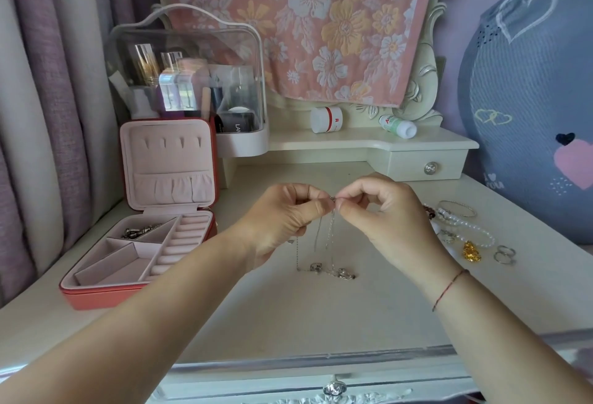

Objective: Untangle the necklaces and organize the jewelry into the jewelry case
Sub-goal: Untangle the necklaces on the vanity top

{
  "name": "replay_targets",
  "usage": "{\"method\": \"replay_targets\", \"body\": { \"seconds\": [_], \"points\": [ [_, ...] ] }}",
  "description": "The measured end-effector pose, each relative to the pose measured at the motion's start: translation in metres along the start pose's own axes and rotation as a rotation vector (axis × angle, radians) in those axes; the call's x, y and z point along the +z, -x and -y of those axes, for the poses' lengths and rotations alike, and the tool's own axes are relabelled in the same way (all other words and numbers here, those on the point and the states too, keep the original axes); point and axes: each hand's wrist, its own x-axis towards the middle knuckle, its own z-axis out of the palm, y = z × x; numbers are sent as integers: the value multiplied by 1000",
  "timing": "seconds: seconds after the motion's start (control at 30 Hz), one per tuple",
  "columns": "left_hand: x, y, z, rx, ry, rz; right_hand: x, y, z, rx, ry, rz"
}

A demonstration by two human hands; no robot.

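Thin silver necklaces [329,243] hang tangled from my fingertips above the dressing table, their pendants resting on the tabletop. My left hand [282,220] and my right hand [382,214] both pinch the chains at one spot where the fingertips meet. The red jewelry case [96,294] stands open at the left, pink inside, with a silver piece [139,231] in its back compartment. More jewelry lies at the right: a pearl bracelet [471,228], a bangle [457,208], a gold charm [471,251] and two rings [505,254].
A clear cosmetics organizer [192,82] stands behind the case. Two small bottles [327,119] lie on the raised shelf above a little drawer [426,167]. A floral cloth hangs over the mirror, a grey cushion [529,98] sits at the right, curtains at the left.
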Motion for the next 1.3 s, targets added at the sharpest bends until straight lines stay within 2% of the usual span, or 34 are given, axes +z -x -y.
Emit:
{"method": "replay_targets", "body": {
  "seconds": [0.23, 0.33, 0.43, 0.53, 0.6, 0.7, 0.77, 0.87, 1.1, 1.3],
  "points": [
    [1, -3, 7, -31, -31, -2, 8, 0, -6, 61, -68, -16],
    [0, -4, 8, -58, -13, 15, 10, 0, -10, -21, 63, -74],
    [1, -5, 11, -110, 93, 66, 12, 1, -10, -179, 250, -122],
    [1, -7, 13, -204, 237, 114, 11, 0, -13, -297, 335, -151],
    [-4, -10, 15, -233, 334, 103, 7, -3, -19, -314, 349, -193],
    [-13, -12, 20, -255, 376, 30, -2, -4, -24, -172, 185, -180],
    [-15, -10, 23, -262, 318, -9, -2, -4, -23, 20, -36, -94],
    [-8, -6, 19, -193, 155, -23, -1, -6, -21, 156, -235, -32],
    [3, -2, 7, -88, -64, -7, -1, -13, -16, 270, -538, 38],
    [7, 0, 3, -58, -25, 0, -4, -11, -11, 307, -604, 67]
  ]
}}
